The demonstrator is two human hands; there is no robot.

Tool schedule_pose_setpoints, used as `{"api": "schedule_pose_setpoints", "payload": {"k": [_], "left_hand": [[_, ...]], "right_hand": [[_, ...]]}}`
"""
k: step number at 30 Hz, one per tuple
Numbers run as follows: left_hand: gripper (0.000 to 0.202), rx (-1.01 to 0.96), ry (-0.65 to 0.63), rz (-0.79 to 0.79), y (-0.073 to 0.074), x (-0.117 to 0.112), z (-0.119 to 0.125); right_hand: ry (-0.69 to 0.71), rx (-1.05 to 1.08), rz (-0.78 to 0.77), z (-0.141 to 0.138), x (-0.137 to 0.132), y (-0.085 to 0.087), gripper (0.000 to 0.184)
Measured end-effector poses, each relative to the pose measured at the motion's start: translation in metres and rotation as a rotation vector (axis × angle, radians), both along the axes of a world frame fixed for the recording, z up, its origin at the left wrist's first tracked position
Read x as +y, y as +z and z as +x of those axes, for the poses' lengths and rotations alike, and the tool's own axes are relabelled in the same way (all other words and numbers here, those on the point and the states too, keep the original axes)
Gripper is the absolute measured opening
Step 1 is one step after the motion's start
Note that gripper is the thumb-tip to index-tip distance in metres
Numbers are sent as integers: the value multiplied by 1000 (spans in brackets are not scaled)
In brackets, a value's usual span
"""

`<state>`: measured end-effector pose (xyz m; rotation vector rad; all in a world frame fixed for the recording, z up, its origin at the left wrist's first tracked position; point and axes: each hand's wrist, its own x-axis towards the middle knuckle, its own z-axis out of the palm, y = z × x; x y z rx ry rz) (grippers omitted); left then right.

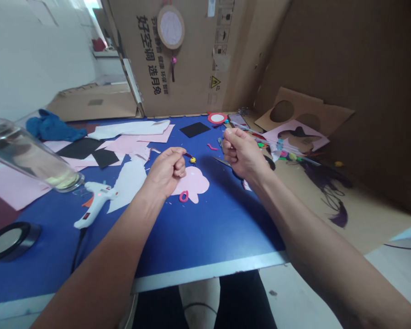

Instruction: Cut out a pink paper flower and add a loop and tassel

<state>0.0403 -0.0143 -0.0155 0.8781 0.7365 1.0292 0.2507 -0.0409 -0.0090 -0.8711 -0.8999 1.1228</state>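
Observation:
My left hand (167,170) is closed in a pinch above the blue table (198,233), gripping a short dark red strip with a small yellow bead (192,160) at its tip. Just below it lies a pink cloud-shaped cutout (194,183) with a pink loop (183,197) on its near edge. My right hand (241,153) is closed in a fist a little to the right, holding a thin clear stick (281,145) that runs off to the right. A pair of scissors (222,161) lies under that hand.
A white glue gun (95,201) lies at the left, by a clear glass jar (23,155) and a roll of tape (10,240). Pink, white and black paper scraps (119,144) cover the far left. Cardboard walls (198,55) stand behind; cardboard cutouts (301,114) and dark thread lie right.

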Motion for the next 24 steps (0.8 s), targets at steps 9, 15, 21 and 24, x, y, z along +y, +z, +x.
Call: {"api": "schedule_pose_setpoints", "payload": {"k": [9, 15, 21, 24], "left_hand": [[22, -240, 180, -69, -4, 9, 4], [14, -338, 188, -68, 0, 8, 2], [12, -259, 185, -60, -3, 14, -3], [13, -193, 251, -128, -5, 20, -10]], "right_hand": [[351, -21, -262, -50, -21, -5, 53], [598, -30, -261, -56, -24, -12, 64], [366, -176, -284, -46, -14, -17, 31], [228, -168, -279, -36, -11, -13, 19]]}}
